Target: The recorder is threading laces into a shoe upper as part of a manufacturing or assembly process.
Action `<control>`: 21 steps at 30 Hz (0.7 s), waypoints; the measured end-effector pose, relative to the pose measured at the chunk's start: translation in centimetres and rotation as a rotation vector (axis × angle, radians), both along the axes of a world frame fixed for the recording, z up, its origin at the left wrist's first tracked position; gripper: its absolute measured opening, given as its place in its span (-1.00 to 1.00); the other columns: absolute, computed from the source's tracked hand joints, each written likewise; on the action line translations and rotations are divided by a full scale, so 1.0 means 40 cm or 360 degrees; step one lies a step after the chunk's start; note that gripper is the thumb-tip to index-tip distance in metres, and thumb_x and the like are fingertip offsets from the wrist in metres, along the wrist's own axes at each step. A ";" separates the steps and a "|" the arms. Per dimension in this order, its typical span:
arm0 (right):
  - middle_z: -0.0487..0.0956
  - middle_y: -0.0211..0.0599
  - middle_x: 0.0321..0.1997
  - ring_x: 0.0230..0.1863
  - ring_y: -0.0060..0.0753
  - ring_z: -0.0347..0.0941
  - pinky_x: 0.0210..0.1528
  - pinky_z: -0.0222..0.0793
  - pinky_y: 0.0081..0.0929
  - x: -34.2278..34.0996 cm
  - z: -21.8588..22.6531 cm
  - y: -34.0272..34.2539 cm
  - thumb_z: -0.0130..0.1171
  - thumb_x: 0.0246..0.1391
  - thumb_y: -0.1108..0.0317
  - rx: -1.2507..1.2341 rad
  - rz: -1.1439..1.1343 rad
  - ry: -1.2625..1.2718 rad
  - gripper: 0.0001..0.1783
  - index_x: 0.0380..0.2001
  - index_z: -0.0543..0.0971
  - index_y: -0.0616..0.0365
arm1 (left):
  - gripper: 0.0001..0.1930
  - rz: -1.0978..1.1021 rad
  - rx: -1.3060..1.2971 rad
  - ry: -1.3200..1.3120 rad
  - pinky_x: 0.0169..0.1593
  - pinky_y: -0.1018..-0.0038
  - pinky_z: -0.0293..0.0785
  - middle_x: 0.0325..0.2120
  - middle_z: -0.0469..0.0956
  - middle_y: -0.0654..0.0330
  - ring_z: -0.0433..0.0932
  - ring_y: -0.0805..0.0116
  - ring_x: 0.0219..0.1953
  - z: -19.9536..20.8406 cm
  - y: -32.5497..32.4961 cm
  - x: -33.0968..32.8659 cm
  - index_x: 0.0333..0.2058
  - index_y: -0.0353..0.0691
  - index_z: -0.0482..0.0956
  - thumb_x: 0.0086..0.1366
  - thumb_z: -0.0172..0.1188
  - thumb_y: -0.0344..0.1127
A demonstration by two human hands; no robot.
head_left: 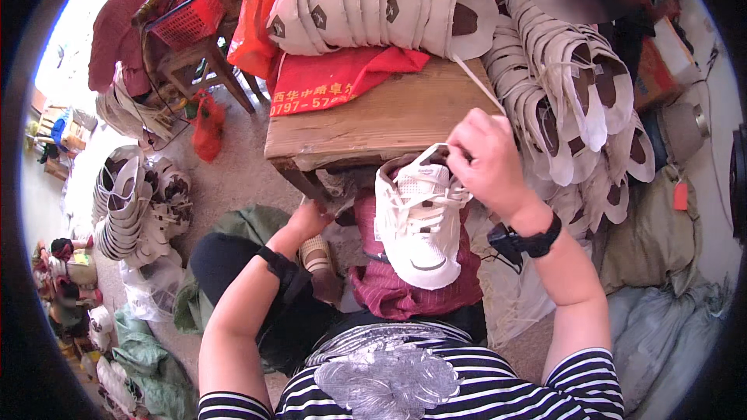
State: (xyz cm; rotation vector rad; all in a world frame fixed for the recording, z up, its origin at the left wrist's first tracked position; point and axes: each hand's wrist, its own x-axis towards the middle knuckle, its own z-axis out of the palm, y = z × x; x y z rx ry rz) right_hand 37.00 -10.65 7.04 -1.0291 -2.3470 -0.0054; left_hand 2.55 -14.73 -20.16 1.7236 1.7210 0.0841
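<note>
A white sneaker upper (pixel 424 222) with crisscrossed laces lies over my lap on a maroon striped cloth (pixel 381 288), its toe toward me. My right hand (pixel 489 162) is closed at the upper's collar, pinching a white shoelace (pixel 432 154). Another white strip (pixel 478 84) runs from the table top down to the back of that hand. Left of the upper, beside the table leg, my left hand (pixel 311 220) is closed with its fingertips partly hidden. Something thin and pale shows by those fingers, too small to name.
A wooden table (pixel 381 113) ahead bears a row of nested beige uppers (pixel 381 12) and a red printed bag (pixel 342 78). More uppers hang in stacks at right (pixel 568 78) and stand at left (pixel 124 202). Sacks (pixel 654 225) lie right. A person (pixel 128 15) sits far left.
</note>
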 end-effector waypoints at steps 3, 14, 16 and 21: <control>0.46 -0.24 -0.39 -0.33 -0.19 0.44 -0.21 0.31 -0.30 0.045 -0.016 -0.008 0.19 -0.04 0.45 -0.0341 -0.0190 0.0280 -0.95 -0.46 0.53 0.15 | -0.41 -0.0062 0.0066 0.0253 0.05 0.14 0.47 -0.10 0.58 -0.13 0.54 -0.12 -0.02 -0.028 0.026 0.063 0.06 -0.17 0.51 0.09 0.28 -0.01; 0.52 -0.29 -0.37 -0.34 -0.41 0.46 -0.30 0.36 -0.51 0.093 -0.050 -0.088 0.21 0.08 0.45 -0.0832 -0.0304 0.0391 -0.92 -0.35 0.59 0.22 | -0.67 -0.0446 -0.0257 0.0424 -0.06 0.12 0.57 -0.18 0.62 -0.08 0.61 -0.06 -0.08 -0.248 -0.001 0.036 -0.15 -0.23 0.60 0.14 0.15 -0.21; 0.51 -0.29 -0.38 -0.34 -0.39 0.46 -0.30 0.36 -0.50 0.093 -0.048 -0.087 0.22 0.08 0.44 -0.0817 -0.0334 0.0418 -0.91 -0.35 0.59 0.22 | -0.70 -0.0582 -0.0098 0.0412 -0.10 0.13 0.58 -0.25 0.65 -0.02 0.64 -0.04 -0.15 -0.142 0.011 0.074 -0.17 -0.19 0.62 0.16 0.08 -0.23; 0.45 -0.28 -0.37 -0.25 -0.28 0.43 -0.16 0.37 -0.35 0.040 -0.044 -0.045 0.29 -0.01 0.25 -0.0835 -0.0120 0.0230 -0.81 -0.43 0.61 0.15 | -0.75 -0.0420 0.0079 0.0306 -0.17 0.10 0.56 -0.30 0.63 -0.05 0.62 -0.08 -0.25 0.243 -0.023 0.055 -0.29 -0.20 0.65 0.12 0.12 -0.23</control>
